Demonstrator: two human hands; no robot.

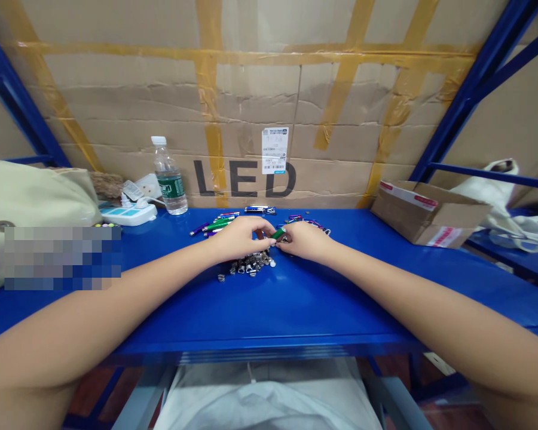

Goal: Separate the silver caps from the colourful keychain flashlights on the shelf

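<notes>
A small green tube point(278, 233) with a silvery end is held between my two hands, above the middle of the blue table. My left hand point(244, 237) pinches its left end between thumb and fingers. On its other end, my right hand point(308, 242) has its fingers closed, partly hidden from view. Just below my left hand lies a heap of small silvery metal clips point(251, 264). Behind that hand are several coloured tubes point(217, 224), green, purple and red. More coloured tubes with metal clips point(305, 221) lie partly hidden behind my right hand.
A water bottle point(169, 179) and a white power strip point(128, 214) stand at the back left, beside a pale bag point(36, 203). An open cardboard box point(424, 214) sits at right. Taped cardboard point(246, 101) walls off the back of the blue table point(269, 316).
</notes>
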